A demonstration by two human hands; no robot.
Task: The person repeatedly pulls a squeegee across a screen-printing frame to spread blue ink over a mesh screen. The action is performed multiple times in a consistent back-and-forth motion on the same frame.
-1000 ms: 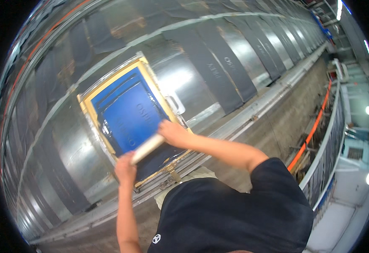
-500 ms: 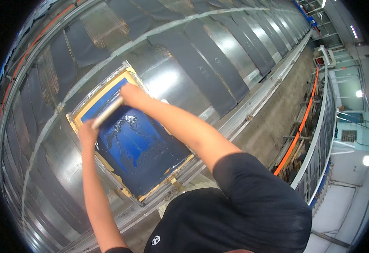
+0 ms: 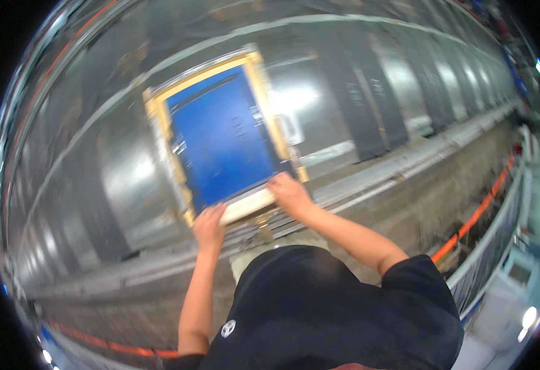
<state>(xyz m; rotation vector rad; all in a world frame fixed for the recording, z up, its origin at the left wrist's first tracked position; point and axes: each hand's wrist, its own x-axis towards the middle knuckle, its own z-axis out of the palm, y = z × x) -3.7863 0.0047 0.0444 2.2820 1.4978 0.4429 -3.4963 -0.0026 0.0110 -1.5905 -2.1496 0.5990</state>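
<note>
As L hand (image 3: 209, 227) & R hand (image 3: 291, 195) grip pale bar (image 3: 248, 206) at ends | long axis crosswise | R end fwd

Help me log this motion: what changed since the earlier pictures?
Along the yellow-edged frame, the pale bar went to the far end, then back to the near end; more blue panel shows. The left hand and right hand kept hold; the frame stayed on the metal surface.
</note>
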